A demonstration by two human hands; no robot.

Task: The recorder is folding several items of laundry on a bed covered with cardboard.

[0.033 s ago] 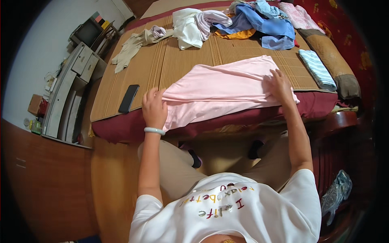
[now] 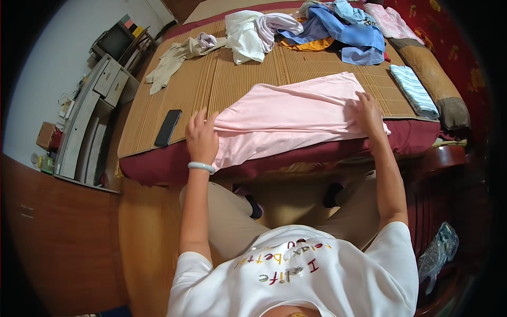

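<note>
Pink cloth (image 2: 296,119) spread on the woven mat (image 2: 222,84) of the bed (image 2: 158,164), its near part hanging a little over the bed's front edge. Left hand (image 2: 202,138) pressed flat on the cloth's left end, fingers spread apart, nothing pinched. Right hand (image 2: 366,113) flat on the cloth's right end, fingers spread too (a pale bangle (image 2: 202,167) sits on the left wrist).

Left of the pink cloth, near the mat's edge: a flat black phone (image 2: 168,128), apart from the left hand. Behind the pink cloth: a heap of blue, white and orange clothes (image 2: 322,29), and a pale garment (image 2: 177,55) to its far left. Right of the pink cloth: a folded striped cloth (image 2: 414,91), then a long brown bolster (image 2: 435,79). Bare mat open between the pink cloth and the heap. Far left of the pink cloth, on the floor: a small brown box (image 2: 46,134).
</note>
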